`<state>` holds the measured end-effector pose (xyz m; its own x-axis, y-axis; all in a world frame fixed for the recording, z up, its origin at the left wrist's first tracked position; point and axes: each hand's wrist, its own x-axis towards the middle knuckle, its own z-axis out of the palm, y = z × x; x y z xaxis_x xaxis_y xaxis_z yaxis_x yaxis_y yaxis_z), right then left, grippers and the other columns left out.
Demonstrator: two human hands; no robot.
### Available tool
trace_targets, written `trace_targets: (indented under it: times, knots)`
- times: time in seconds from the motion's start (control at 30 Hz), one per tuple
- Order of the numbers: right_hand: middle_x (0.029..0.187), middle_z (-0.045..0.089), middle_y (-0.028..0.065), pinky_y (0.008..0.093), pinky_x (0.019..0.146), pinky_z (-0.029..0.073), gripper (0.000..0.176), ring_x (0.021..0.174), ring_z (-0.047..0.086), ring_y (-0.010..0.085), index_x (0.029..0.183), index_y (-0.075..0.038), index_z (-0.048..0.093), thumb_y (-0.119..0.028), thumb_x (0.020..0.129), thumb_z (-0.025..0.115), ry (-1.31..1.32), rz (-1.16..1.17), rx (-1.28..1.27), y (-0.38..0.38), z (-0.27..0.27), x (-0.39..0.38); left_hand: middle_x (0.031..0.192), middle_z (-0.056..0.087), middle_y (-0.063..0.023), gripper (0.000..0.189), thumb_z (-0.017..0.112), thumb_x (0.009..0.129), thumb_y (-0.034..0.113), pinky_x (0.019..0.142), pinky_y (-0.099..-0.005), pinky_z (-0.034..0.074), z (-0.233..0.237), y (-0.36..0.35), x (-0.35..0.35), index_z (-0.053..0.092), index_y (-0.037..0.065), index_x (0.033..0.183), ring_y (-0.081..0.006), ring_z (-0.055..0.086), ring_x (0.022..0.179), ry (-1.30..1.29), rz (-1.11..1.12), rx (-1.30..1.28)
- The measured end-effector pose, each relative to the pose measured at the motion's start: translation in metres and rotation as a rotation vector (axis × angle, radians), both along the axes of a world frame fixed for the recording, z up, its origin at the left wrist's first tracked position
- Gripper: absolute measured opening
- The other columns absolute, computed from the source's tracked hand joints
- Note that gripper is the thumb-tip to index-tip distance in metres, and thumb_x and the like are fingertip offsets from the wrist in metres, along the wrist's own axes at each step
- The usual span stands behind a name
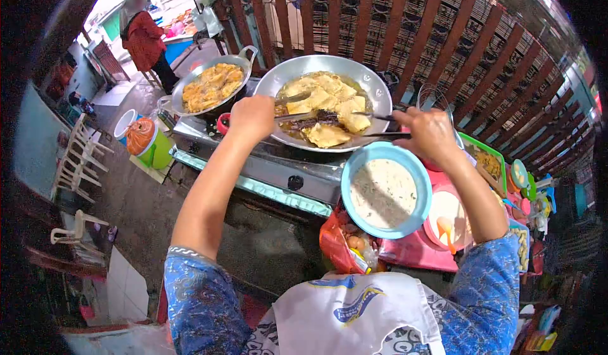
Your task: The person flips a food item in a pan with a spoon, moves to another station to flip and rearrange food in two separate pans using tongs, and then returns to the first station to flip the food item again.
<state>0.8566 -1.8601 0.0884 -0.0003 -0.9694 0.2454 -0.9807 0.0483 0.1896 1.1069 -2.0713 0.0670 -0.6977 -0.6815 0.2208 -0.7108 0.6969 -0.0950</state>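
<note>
A wide metal wok holds bubbling oil and several pale yellow, folded fried pieces, with a darker clump near the middle. From the left, my left hand is closed around metal tongs, whose two arms reach into the food. My right hand grips a second pair of tongs from the right, both arms extending over the pan's rim. Just below that hand, a light blue bowl contains white batter with dark flecks. The tong tips are partly hidden among the food.
At the left, a second pan of golden frying food sits on the stove. A red bag with eggs hangs near the front. A pink basin with an orange spoon stands right. Beyond are a wooden fence and a person.
</note>
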Motion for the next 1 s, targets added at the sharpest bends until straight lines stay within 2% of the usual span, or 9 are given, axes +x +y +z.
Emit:
trace_targets:
  times: [0.17,0.2,0.37,0.5,0.57,0.63,0.7,0.87,1.0]
  knots:
    - [0.08,0.058,0.005,0.0345,0.061,0.046,0.054,0.069,0.06,0.0216,0.101,-0.011,0.058,-0.04,0.059,0.074,0.274,-0.023,0.17,-0.031,-0.021,-0.014,0.074,0.064,-0.0185,0.014,0.057,0.068,0.009,0.065,-0.0402,0.052,-0.004,0.014,0.011,0.065,0.001,0.075,-0.0323,0.064,0.071,-0.012,-0.018,0.004]
    - [0.075,0.058,0.0054,0.0335,0.056,0.044,0.038,0.067,0.06,0.0194,0.087,-0.009,0.059,-0.036,0.064,0.07,0.314,0.096,0.042,-0.036,-0.031,-0.014,0.074,0.064,-0.0187,0.014,0.057,0.068,0.009,0.065,-0.0405,0.052,-0.004,0.015,0.011,0.065,0.002,0.076,-0.0325,0.064,0.072,-0.013,-0.001,0.022]
    - [0.074,0.058,0.0032,0.0318,0.056,0.044,0.02,0.066,0.06,0.0171,0.086,-0.009,0.058,-0.023,0.072,0.059,0.446,0.026,-0.02,-0.056,-0.069,-0.011,0.075,0.064,-0.018,0.013,0.055,0.07,0.009,0.064,-0.0408,0.052,-0.008,0.018,0.01,0.064,0.003,0.077,-0.0322,0.064,0.073,0.021,0.001,0.051]
    - [0.073,0.058,0.0033,0.0322,0.058,0.045,0.022,0.066,0.061,0.0173,0.087,-0.012,0.059,-0.028,0.072,0.061,0.362,0.029,-0.105,-0.053,-0.074,-0.034,0.075,0.064,-0.016,0.012,0.054,0.072,0.009,0.063,-0.0405,0.052,-0.019,0.013,0.004,0.064,0.005,0.077,-0.0313,0.064,0.072,0.108,-0.046,-0.014]
    - [0.074,0.058,0.0067,0.0378,0.063,0.047,0.04,0.067,0.061,0.0241,0.097,-0.013,0.059,-0.033,0.065,0.071,0.176,-0.015,-0.035,-0.046,-0.051,-0.034,0.074,0.065,-0.0148,0.011,0.054,0.072,0.009,0.062,-0.0398,0.052,-0.025,0.009,-0.006,0.065,0.005,0.076,-0.0299,0.065,0.071,0.095,-0.055,-0.05]
    - [0.073,0.059,0.0081,0.0396,0.062,0.048,0.035,0.067,0.061,0.0267,0.095,-0.014,0.062,-0.034,0.067,0.07,0.137,-0.091,0.003,-0.046,-0.039,-0.038,0.073,0.065,-0.0136,0.011,0.054,0.073,0.009,0.062,-0.0392,0.052,-0.03,0.006,-0.019,0.065,0.006,0.075,-0.0286,0.065,0.071,0.083,-0.068,-0.087]
    - [0.071,0.061,0.0057,0.0373,0.056,0.048,0.038,0.063,0.062,0.0236,0.094,-0.019,0.064,-0.044,0.066,0.067,0.098,-0.027,-0.134,-0.045,-0.034,-0.053,0.074,0.064,-0.0142,0.014,0.057,0.07,0.007,0.06,-0.0402,0.051,-0.034,0.004,-0.03,0.06,0.007,0.084,-0.0293,0.064,0.071,0.065,-0.086,-0.137]
    - [0.079,0.065,0.0082,0.0376,0.066,0.049,0.037,0.076,0.062,0.0254,0.101,-0.025,0.064,-0.039,0.067,0.068,-0.064,-0.203,0.024,-0.038,-0.006,-0.059,0.068,0.063,-0.0132,0.011,0.055,0.07,0.006,0.058,-0.0393,0.051,-0.036,0.008,-0.042,0.062,0.008,0.077,-0.0281,0.064,0.068,0.039,-0.11,-0.184]
    - [0.084,0.065,0.0105,0.0383,0.068,0.048,0.038,0.076,0.062,0.0279,0.1,-0.02,0.066,-0.04,0.067,0.068,-0.172,-0.233,0.012,-0.025,-0.002,-0.077,0.067,0.063,-0.0125,0.011,0.054,0.07,0.006,0.057,-0.0382,0.051,-0.047,0.0,-0.038,0.063,0.009,0.077,-0.0269,0.064,0.066,0.089,-0.131,-0.177]
